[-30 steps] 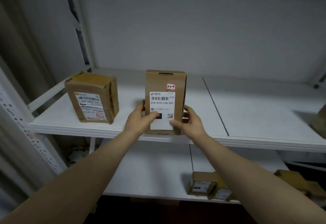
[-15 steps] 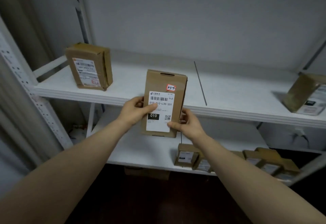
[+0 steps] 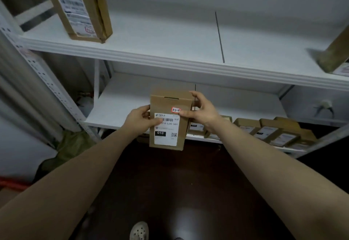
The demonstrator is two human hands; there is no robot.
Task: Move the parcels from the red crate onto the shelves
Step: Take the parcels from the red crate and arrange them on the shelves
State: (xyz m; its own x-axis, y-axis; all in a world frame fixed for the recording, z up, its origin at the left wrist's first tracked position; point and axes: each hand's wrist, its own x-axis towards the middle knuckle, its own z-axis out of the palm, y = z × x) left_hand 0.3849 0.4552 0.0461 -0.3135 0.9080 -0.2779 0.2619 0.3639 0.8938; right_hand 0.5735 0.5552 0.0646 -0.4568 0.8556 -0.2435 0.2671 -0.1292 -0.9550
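I hold a brown cardboard parcel [image 3: 170, 105] upright in both hands, its white shipping label and a small red sticker facing me. My left hand [image 3: 138, 121] grips its left edge with the thumb across the label. My right hand [image 3: 203, 109] grips the upper right side, thumb by the red sticker. The parcel hangs in front of the lower white shelf [image 3: 120, 105], at its front edge. A strip of the red crate [image 3: 11, 184] shows at the far left, low down.
The upper shelf [image 3: 170, 37] carries a brown parcel [image 3: 83, 9] at the left and another parcel [image 3: 338, 52] at the right edge. A row of small boxes [image 3: 272, 132] lines the lower shelf to the right. A perforated upright [image 3: 43, 81] stands left. Dark floor lies below.
The parcel came off the upper shelf and moved down to the lower shelf's level. My right hand shifted from its lower corner up to its upper right side. My view tilted downward.
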